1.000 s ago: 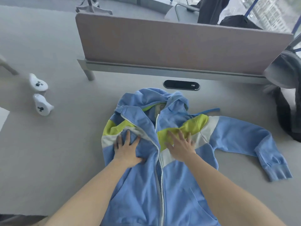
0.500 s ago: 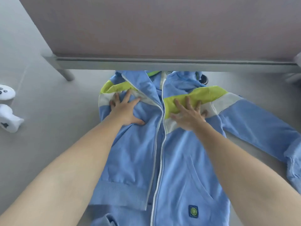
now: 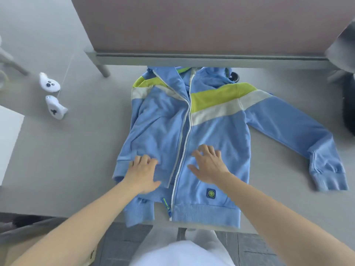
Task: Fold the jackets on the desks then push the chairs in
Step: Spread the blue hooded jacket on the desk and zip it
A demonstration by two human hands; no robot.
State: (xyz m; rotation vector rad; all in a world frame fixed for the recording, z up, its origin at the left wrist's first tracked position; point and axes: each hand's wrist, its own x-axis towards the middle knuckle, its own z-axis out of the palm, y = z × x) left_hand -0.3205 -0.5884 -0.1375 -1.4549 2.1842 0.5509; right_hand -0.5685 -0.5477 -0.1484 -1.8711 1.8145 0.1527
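Observation:
A light blue zip jacket with a lime and white chest band lies face up on the grey desk, its hood under the divider. One sleeve stretches out to the right, the other is folded across the left front panel. My left hand rests palm down on that folded sleeve near its cuff. My right hand lies palm down on the right front panel, fingers spread and slightly bent. The hem hangs over the desk's near edge.
A brown divider panel on a grey rail closes off the back of the desk. Two white hand controllers lie at the left. A dark bag sits at the right edge. A white sheet lies far left.
Both hands have slid down the jacket front from the chest band to the lower part near the hem. The view has tilted down, and the whole hem and desk edge now show.

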